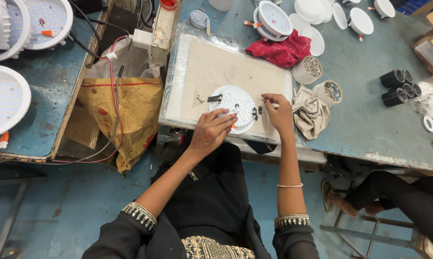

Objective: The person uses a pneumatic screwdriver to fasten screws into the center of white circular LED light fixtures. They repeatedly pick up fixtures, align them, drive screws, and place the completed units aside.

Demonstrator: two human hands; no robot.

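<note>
The left hand lay with fingers spread on the round white lamp back, while the right hand seemingly pinched a small screw beside it.

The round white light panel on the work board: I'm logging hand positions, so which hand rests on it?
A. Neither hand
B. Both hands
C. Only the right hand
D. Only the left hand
D: the left hand lies on the near edge of the round white light panel, while the right hand is off its right side, pinching a small part above the work board.
</note>
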